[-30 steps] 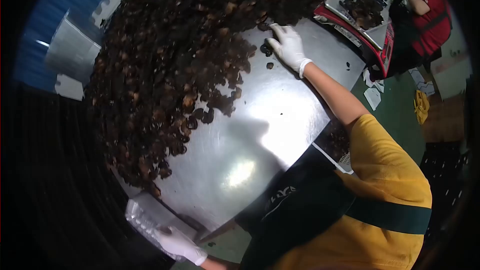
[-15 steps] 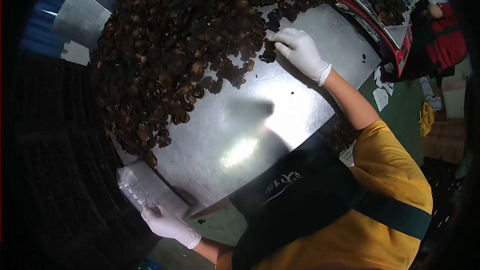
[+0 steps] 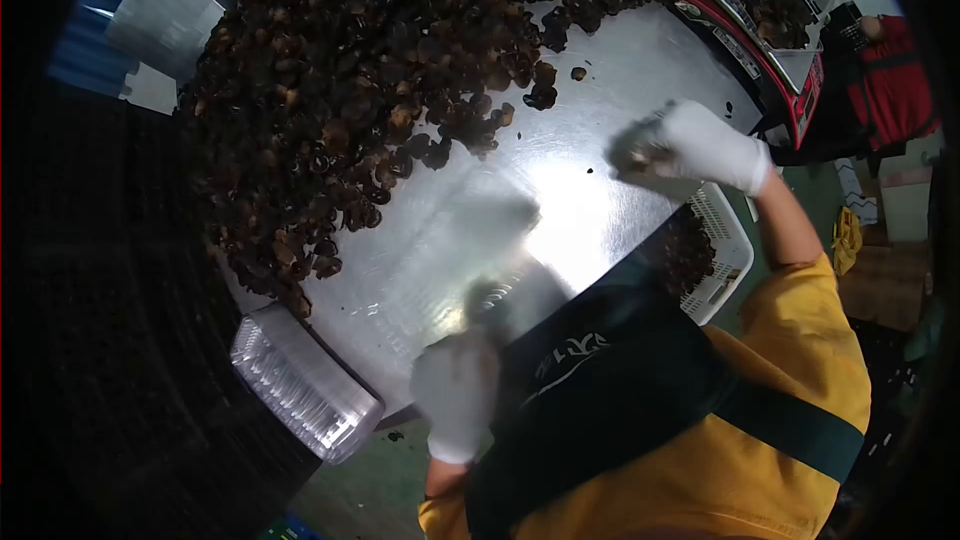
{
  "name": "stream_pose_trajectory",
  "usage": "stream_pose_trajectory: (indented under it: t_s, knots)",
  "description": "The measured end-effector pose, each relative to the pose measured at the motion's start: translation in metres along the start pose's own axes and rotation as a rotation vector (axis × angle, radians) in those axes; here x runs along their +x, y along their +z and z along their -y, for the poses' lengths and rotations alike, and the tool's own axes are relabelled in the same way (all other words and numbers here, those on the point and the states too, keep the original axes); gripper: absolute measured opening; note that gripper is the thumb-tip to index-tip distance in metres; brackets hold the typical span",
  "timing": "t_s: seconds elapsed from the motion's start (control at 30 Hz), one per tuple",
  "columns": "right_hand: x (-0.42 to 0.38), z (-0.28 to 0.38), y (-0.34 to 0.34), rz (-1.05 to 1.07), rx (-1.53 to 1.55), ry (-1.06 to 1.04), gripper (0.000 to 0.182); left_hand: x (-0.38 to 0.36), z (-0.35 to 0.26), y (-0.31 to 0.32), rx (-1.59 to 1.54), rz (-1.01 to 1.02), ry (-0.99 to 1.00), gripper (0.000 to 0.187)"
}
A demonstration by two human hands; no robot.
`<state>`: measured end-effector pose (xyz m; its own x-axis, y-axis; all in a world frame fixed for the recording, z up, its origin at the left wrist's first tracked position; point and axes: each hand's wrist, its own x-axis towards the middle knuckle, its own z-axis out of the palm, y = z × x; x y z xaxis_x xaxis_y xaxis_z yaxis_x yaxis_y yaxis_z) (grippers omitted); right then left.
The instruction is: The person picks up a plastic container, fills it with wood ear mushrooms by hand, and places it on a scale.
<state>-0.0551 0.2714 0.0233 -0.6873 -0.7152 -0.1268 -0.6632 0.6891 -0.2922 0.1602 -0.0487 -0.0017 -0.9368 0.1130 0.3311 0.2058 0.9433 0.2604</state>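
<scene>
My right hand, gloved in white, is over the right part of the metal table. Its blurred fingers are closed around a dark brown clump, seemingly dark mushroom pieces. My left hand, also gloved, is at the table's front edge by the apron. It is smeared by motion; faint ridged glints of a clear plastic tray show at its fingers. A great heap of dark, shiny, curled mushroom-like pieces covers the table's far and left side. A stack of clear plastic trays lies at the left edge.
At the far right stands a red scale with dark pieces on its metal pan. A white basket holding dark pieces is below the table's right edge. Dark crates line the left side. A few loose pieces dot the table.
My right hand has drawn back from the heap, to the right and nearer me. My left hand has left the tray stack and moved right, with faint clear-plastic glints at its fingers.
</scene>
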Motion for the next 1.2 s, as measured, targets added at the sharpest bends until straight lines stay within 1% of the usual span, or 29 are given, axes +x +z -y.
stream_pose_trajectory:
  t_s: [0.03,0.07,0.1,0.13,0.17,0.2,0.23,0.27,0.3,0.33,0.37,0.4,0.47,0.53,0.57,0.6,0.63,0.7,0.73,0.77,0.83,0.87,0.93,0.97,1.03,1.07,1.1,1.17,1.2]
  knots:
    - [-0.025,0.001,-0.014,0.145,-0.024,0.006,0.02,-0.002,-0.001,0.015,-0.064,0.106,0.062,0.028]
    - [-0.045,-0.004,-0.022,0.235,-0.067,0.11,0.022,-0.003,-0.002,0.028,-0.068,0.112,0.06,0.028]
    - [-0.055,-0.007,-0.026,0.325,-0.112,0.212,0.025,-0.003,-0.003,0.039,-0.108,0.275,0.135,0.027]
    - [-0.054,-0.009,-0.022,0.331,-0.109,0.211,0.025,-0.002,-0.005,0.044,-0.148,0.44,0.211,0.027]
    - [-0.052,-0.012,-0.016,0.18,-0.094,0.239,0.028,0.002,-0.005,0.044,-0.149,0.445,0.21,0.027]
    - [-0.049,-0.016,-0.008,0.026,-0.081,0.266,0.032,0.01,-0.006,0.041,-0.274,0.442,0.198,0.027]
    - [-0.032,-0.011,0.002,-0.117,0.055,0.233,0.033,0.02,-0.006,0.041,-0.397,0.435,0.185,0.027]
    - [-0.011,-0.006,0.008,-0.151,0.154,0.261,0.033,0.03,-0.001,0.046,-0.393,0.437,0.183,0.027]
    - [0.013,-0.004,0.019,-0.164,0.301,0.246,0.033,0.042,0.007,0.051,-0.451,0.333,0.161,0.032]
    - [0.037,-0.002,0.034,-0.258,0.204,0.12,0.035,0.057,0.015,0.056,-0.506,0.223,0.141,0.037]
    - [0.061,0.001,0.047,-0.351,0.136,0.039,0.039,0.079,0.016,0.052,-0.445,0.271,0.035,0.041]
    - [0.086,0.007,0.054,-0.347,0.123,0.043,0.043,0.105,0.017,0.05,-0.384,0.318,-0.072,0.044]
    - [0.119,0.021,0.063,-0.341,0.103,-0.004,0.043,0.144,0.037,0.087,-0.224,0.035,0.048,0.054]
    - [0.134,0.016,0.083,-0.35,0.011,-0.035,0.037,0.18,0.035,0.104,-0.06,-0.104,0.082,0.043]
    - [0.138,0.011,0.087,-0.348,-0.049,-0.049,0.033,0.189,0.042,0.115,-0.057,-0.111,0.087,0.043]
    - [0.134,0.013,0.079,-0.266,-0.028,0.018,0.027,0.195,0.052,0.129,-0.055,-0.046,0.12,0.04]
    - [0.133,0.008,0.07,-0.269,-0.034,0.014,0.027,0.201,0.057,0.134,-0.054,0.023,0.15,0.038]
    - [0.13,-0.001,0.056,-0.208,0.27,0.068,0.028,0.198,0.062,0.136,-0.104,-0.004,0.147,0.033]
    - [0.135,-0.006,0.052,-0.354,0.259,0.076,0.032,0.195,0.063,0.134,-0.121,-0.03,0.096,0.032]
    - [0.147,-0.016,0.048,-0.417,0.242,0.121,0.043,0.193,0.066,0.131,-0.135,-0.055,0.045,0.031]
    - [0.181,-0.034,0.052,-0.684,0.07,0.038,0.051,0.187,0.071,0.13,-0.13,-0.062,0.025,0.03]
    - [0.193,-0.035,0.056,-0.687,0.078,0.037,0.051,0.185,0.072,0.127,-0.162,-0.063,-0.005,0.032]
    - [0.213,-0.029,0.055,-0.583,-0.017,-0.011,0.057,0.177,0.073,0.122,-0.187,-0.043,-0.045,0.037]
    - [0.223,-0.031,0.071,-0.59,-0.008,-0.124,0.054,0.175,0.074,0.121,-0.183,-0.042,-0.046,0.037]
    - [0.216,-0.024,0.071,-0.438,-0.036,-0.185,0.046,0.17,0.075,0.118,-0.26,-0.036,-0.043,0.038]
    - [0.207,-0.024,0.069,-0.416,0.021,-0.211,0.033,0.167,0.076,0.115,-0.293,0.005,-0.085,0.041]
    - [0.195,-0.026,0.069,-0.414,0.022,-0.21,0.033,0.166,0.079,0.114,-0.294,0.006,-0.085,0.041]
    - [0.165,-0.031,0.072,-0.415,-0.009,-0.244,0.024,0.163,0.082,0.114,-0.377,-0.017,-0.088,0.04]
    - [0.148,-0.03,0.072,-0.453,0.021,-0.229,0.024,0.163,0.079,0.111,-0.363,-0.034,-0.089,0.04]
